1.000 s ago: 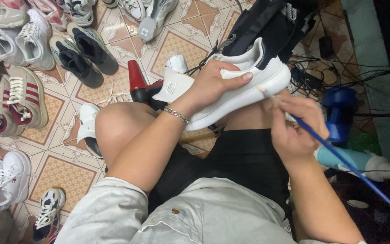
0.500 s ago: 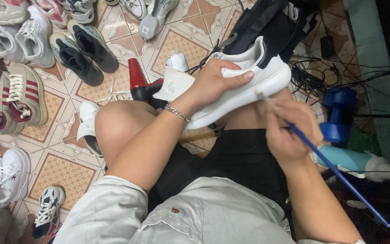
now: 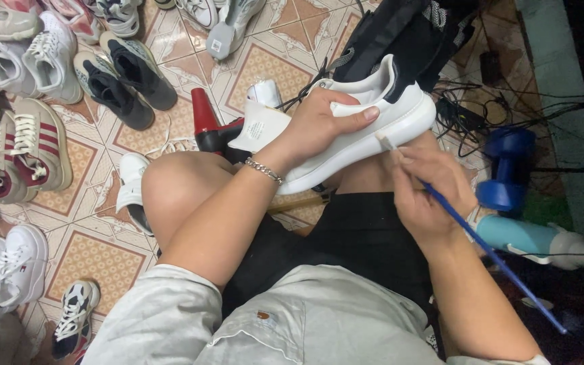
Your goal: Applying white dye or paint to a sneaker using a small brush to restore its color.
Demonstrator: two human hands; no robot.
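A white sneaker [image 3: 366, 125] is held over the lap, gripped across its upper by the left hand [image 3: 319, 125]. A thin blue-handled brush [image 3: 488, 247] is pinched in the right hand [image 3: 427, 192], its tip set against the sneaker's sole edge. Other shoes [image 3: 42, 145] are scattered on the tiled floor [image 3: 89, 253].

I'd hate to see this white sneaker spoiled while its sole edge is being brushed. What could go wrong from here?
1. The blue-handled brush in the right hand has its tip at the sole, close under the white sneaker upper; a slip could smear it.
2. The left hand alone steadies the sneaker on the knees; it might tip towards the cables.
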